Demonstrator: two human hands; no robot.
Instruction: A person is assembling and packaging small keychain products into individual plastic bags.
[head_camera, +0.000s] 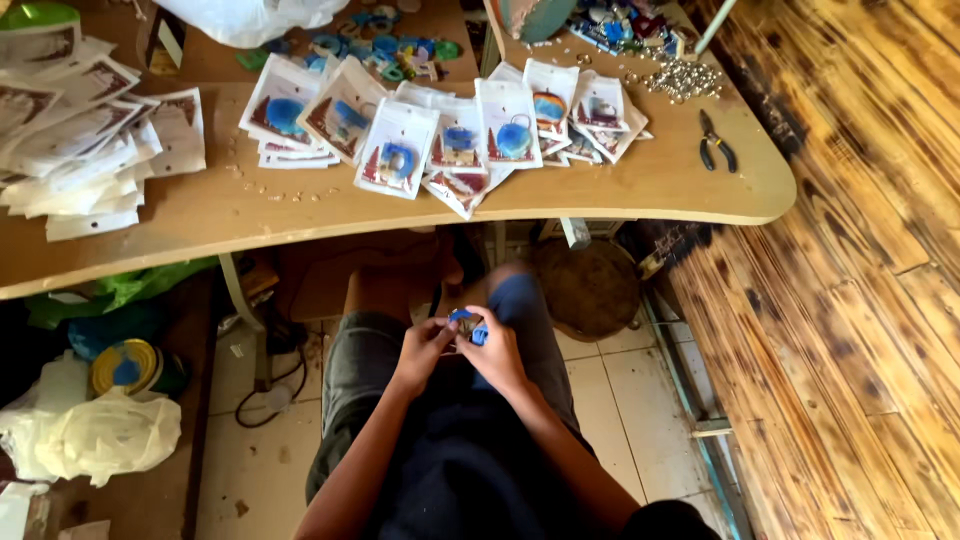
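Note:
Over my lap, my left hand (422, 352) and my right hand (495, 355) meet around a small blue trinket (468, 324). Both pinch it between thumb and fingers; a blue piece shows at my right thumb. What the trinket is exactly, I cannot make out. My knees point toward the wooden table (650, 190) ahead.
On the table lie several clear packets with blue trinkets (400, 155), a heap of flat white packets (70, 140) at left, black pliers (716, 142), small metal rings (684, 78) and loose coloured pieces (385, 48). A round stool (588, 288) stands under it. White bags (95, 435) lie at lower left.

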